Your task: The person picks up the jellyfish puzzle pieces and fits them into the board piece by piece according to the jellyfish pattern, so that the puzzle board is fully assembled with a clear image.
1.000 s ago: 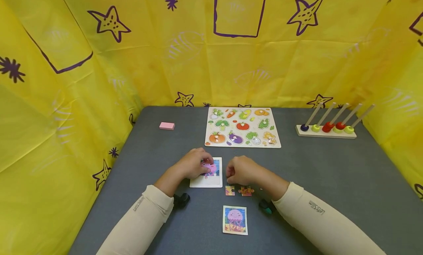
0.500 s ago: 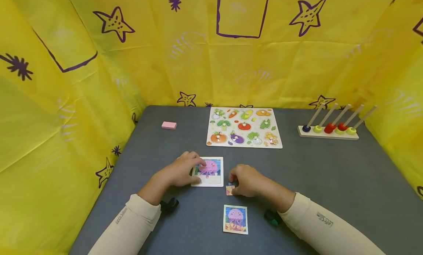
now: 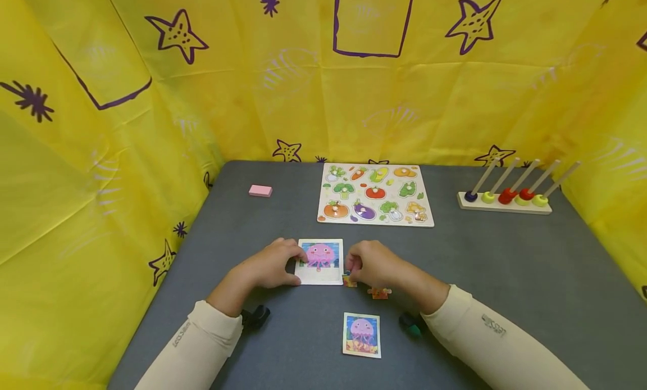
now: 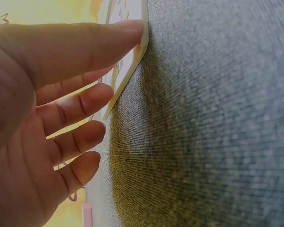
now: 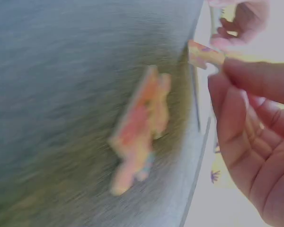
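Observation:
A white puzzle tray [image 3: 323, 276] holds joined pieces of a pink jellyfish picture, with a bare strip along its near side. My left hand [image 3: 275, 264] steadies the tray's left side, thumb at the near corner and fingers on the upper part; in the left wrist view the thumb [image 4: 85, 47] touches the tray's edge. Between thumb and finger my right hand [image 3: 376, 264] pinches a yellow-orange puzzle piece [image 3: 349, 281], just off the tray's right edge. In the right wrist view that piece [image 5: 199, 54] sticks out from the fingertips. Another orange piece [image 3: 379, 293] lies on the table below this hand.
A jellyfish picture card [image 3: 361, 335] lies nearest the front. Behind the tray is a vegetable puzzle board [image 3: 375, 195]. A pink block [image 3: 260, 191] stands at the back left, and a stacking toy with pegs [image 3: 504, 203] at the back right. Yellow cloth [image 3: 283, 98] hangs around the table.
My left hand has moved from the picture to the tray's left side. My right hand has taken hold of the yellow-orange piece and brought it toward the tray's near right corner.

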A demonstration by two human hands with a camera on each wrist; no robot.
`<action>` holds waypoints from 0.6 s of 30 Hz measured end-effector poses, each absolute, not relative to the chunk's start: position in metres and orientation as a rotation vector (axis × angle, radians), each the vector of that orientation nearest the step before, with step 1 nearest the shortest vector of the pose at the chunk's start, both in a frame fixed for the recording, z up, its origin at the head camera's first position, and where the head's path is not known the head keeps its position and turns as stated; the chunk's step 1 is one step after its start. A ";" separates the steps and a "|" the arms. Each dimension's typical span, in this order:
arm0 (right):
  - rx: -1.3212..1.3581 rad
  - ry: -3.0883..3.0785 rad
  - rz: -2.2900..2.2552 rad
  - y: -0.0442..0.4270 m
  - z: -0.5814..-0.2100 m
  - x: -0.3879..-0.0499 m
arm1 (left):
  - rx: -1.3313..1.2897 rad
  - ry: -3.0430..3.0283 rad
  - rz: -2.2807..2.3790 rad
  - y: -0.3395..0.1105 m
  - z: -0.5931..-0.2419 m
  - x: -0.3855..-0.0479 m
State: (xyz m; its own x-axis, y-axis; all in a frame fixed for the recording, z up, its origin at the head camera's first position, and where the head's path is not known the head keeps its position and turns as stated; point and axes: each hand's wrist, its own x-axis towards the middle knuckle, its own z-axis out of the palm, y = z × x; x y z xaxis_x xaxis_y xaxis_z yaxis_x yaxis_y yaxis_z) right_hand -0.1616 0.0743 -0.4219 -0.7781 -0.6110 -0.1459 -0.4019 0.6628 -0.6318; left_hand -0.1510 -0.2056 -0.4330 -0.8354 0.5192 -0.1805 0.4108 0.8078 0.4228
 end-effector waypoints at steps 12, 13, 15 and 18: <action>-0.730 2.433 -0.991 0.020 -0.418 -0.185 | 0.656 2.707 0.623 -0.209 -0.434 -0.156; -0.732 2.424 -0.982 0.014 -0.420 -0.186 | 0.654 2.709 0.619 -0.209 -0.434 -0.156; -0.738 2.419 -0.958 0.005 -0.424 -0.188 | 0.650 2.712 0.612 -0.210 -0.434 -0.156; -0.733 2.434 -0.916 -0.005 -0.429 -0.188 | 0.640 2.713 0.605 -0.210 -0.434 -0.156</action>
